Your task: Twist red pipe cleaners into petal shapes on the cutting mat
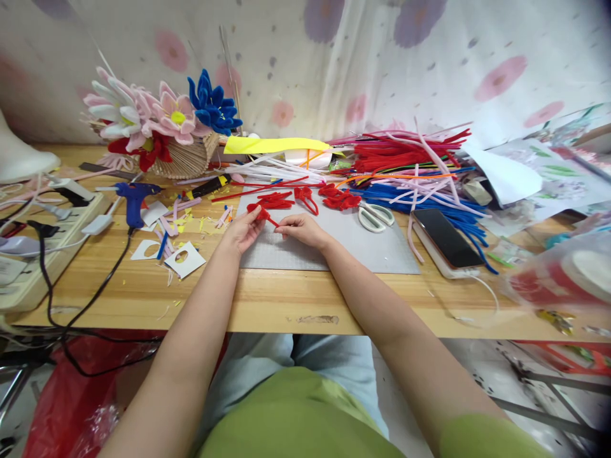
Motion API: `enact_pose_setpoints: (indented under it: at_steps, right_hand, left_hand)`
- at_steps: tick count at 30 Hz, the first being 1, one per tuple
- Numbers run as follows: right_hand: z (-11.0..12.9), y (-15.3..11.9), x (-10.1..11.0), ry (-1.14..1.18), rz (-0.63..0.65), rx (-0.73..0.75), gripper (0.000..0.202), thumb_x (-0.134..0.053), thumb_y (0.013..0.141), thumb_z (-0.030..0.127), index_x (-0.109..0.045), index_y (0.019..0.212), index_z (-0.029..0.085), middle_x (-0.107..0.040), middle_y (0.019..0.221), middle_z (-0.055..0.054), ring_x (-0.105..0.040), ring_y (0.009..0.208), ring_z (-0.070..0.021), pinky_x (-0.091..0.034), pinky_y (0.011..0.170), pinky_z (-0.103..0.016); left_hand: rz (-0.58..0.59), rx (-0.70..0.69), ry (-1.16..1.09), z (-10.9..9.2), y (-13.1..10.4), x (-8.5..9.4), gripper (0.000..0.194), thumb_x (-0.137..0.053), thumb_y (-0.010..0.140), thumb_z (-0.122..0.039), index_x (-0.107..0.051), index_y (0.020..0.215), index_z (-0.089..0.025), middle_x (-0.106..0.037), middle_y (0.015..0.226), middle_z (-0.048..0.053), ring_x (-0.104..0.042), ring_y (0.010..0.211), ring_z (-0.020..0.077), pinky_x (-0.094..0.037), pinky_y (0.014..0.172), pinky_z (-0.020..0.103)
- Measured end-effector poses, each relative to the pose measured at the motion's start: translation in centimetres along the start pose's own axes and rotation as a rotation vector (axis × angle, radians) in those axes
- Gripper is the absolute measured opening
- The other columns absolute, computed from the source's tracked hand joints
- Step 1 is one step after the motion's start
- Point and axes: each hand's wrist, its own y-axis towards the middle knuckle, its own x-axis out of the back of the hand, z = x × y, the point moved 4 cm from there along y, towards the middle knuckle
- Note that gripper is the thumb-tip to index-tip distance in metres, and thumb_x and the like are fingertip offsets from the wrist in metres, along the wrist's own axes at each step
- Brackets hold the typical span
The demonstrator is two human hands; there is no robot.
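Between my two hands, over the grey cutting mat (305, 254), is a red pipe cleaner (268, 218) bent at its left part. My left hand (245, 230) pinches the bent part, and the fingers of my right hand (305, 229) close on its straight right end. Just behind lie bent red pipe cleaner pieces (275, 201), a red loop (306, 200) and a bunched red pile (340, 197). Scissors with pale handles (375, 216) rest on the mat to the right of my hands.
A blue glue gun (135, 202), paper scraps and a power strip (57, 254) sit left. Pipe cleaner flowers (176, 117) stand behind them. Bundles of red (405, 152) and blue pipe cleaners (420, 202) lie back right, near a phone (447, 238) and a bagged cup (563, 273).
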Motion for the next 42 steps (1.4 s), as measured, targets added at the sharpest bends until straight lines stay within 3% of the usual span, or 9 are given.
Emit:
enact_pose_setpoints:
  at_steps: [4, 9, 15, 25, 31, 33, 37, 39, 42]
  right_hand:
    - [-0.2, 0.1, 0.1, 0.006, -0.045, -0.002, 0.027, -0.061, 0.071, 0.04, -0.059, 0.064, 0.014, -0.055, 0.056, 0.002, -0.045, 0.054, -0.0075, -0.035, 0.057, -0.023]
    - [-0.7, 0.2, -0.1, 0.036, -0.047, -0.062, 0.029, -0.06, 0.071, 0.043, -0.06, 0.076, 0.014, -0.054, 0.056, 0.003, -0.043, 0.052, -0.0077, -0.032, 0.053, -0.022]
    - [-0.9, 0.4, -0.5, -0.008, -0.021, -0.037, 0.027, -0.059, 0.071, 0.041, -0.055, 0.067, 0.014, -0.054, 0.055, 0.003, -0.04, 0.052, -0.0073, -0.031, 0.053, -0.022]
    - [-0.8, 0.3, -0.5, -0.227, -0.023, -0.031, 0.018, -0.055, 0.076, 0.031, -0.057, 0.067, 0.015, -0.057, 0.059, 0.003, -0.047, 0.058, -0.0095, -0.035, 0.06, -0.023]
    - [-0.6, -0.2, 1.2, -0.385, 0.032, -0.088, 0.019, -0.06, 0.074, 0.028, -0.062, 0.062, 0.015, -0.061, 0.058, 0.0, -0.05, 0.059, -0.0103, -0.035, 0.062, -0.024]
    - [-0.6, -0.4, 3.4, -0.39, -0.118, -0.115, 0.021, -0.06, 0.074, 0.031, -0.062, 0.06, 0.015, -0.061, 0.059, -0.001, -0.051, 0.059, -0.0114, -0.035, 0.062, -0.024]
    - [-1.6, -1.4, 8.6, -0.442, -0.714, -0.196, 0.024, -0.053, 0.08, 0.034, -0.067, 0.079, 0.014, -0.064, 0.073, -0.005, -0.055, 0.067, -0.015, -0.039, 0.067, -0.028]
    - [-2.3, -1.7, 9.6, -0.516, -0.79, -0.219, 0.024, -0.056, 0.078, 0.03, -0.067, 0.092, 0.014, -0.066, 0.086, -0.007, -0.057, 0.078, -0.0169, -0.041, 0.074, -0.029]
    - [-3.3, -1.4, 9.4, -0.646, -0.705, -0.299, 0.031, -0.061, 0.075, 0.039, -0.067, 0.096, 0.016, -0.064, 0.095, -0.01, -0.057, 0.084, -0.02, -0.042, 0.077, -0.033]
  left_hand:
    - [0.157, 0.047, 0.082, 1.3, -0.6, -1.3, 0.016, -0.074, 0.068, -0.018, -0.064, 0.078, -0.012, -0.069, 0.077, 0.006, -0.066, 0.077, 0.0133, -0.053, 0.076, 0.026]
    - [0.007, -0.181, 0.152, 1.6, -0.2, -1.3, 0.032, -0.083, 0.046, -0.011, -0.063, 0.071, -0.011, -0.067, 0.068, 0.002, -0.066, 0.073, 0.0145, -0.051, 0.075, 0.028]
    - [-0.028, -0.288, 0.167, 1.0, 0.0, -1.0, 0.04, -0.085, 0.033, -0.013, -0.064, 0.067, -0.012, -0.065, 0.066, 0.0, -0.065, 0.07, 0.015, -0.049, 0.075, 0.029]
    - [-0.044, -0.3, 0.365, 0.5, -0.1, -0.7, 0.035, -0.084, 0.035, -0.009, -0.065, 0.064, -0.01, -0.065, 0.062, 0.001, -0.059, 0.059, 0.0102, -0.046, 0.064, 0.022]
    - [-0.097, -0.303, 0.236, -1.1, 0.0, 0.6, 0.028, -0.08, 0.048, -0.01, -0.063, 0.07, -0.012, -0.065, 0.069, 0.001, -0.063, 0.067, 0.0114, -0.05, 0.064, 0.022]
    - [-0.097, -0.272, 0.251, -1.4, 0.1, 1.0, 0.025, -0.078, 0.052, -0.011, -0.062, 0.072, -0.012, -0.066, 0.07, 0.002, -0.064, 0.066, 0.0114, -0.05, 0.061, 0.021]
    - [0.004, -0.172, 0.335, -0.8, 0.0, 0.6, 0.027, -0.077, 0.057, -0.014, -0.061, 0.079, -0.012, -0.068, 0.073, 0.005, -0.065, 0.063, 0.0133, -0.051, 0.057, 0.023]
    - [0.027, -0.158, 0.354, -0.3, -0.1, 0.3, 0.029, -0.078, 0.057, -0.015, -0.062, 0.082, -0.012, -0.068, 0.074, 0.005, -0.065, 0.062, 0.0134, -0.051, 0.056, 0.023]
    - [0.027, -0.147, 0.361, 0.1, -0.3, -0.1, 0.027, -0.076, 0.06, -0.016, -0.063, 0.082, -0.011, -0.069, 0.072, 0.006, -0.064, 0.059, 0.0125, -0.05, 0.055, 0.022]
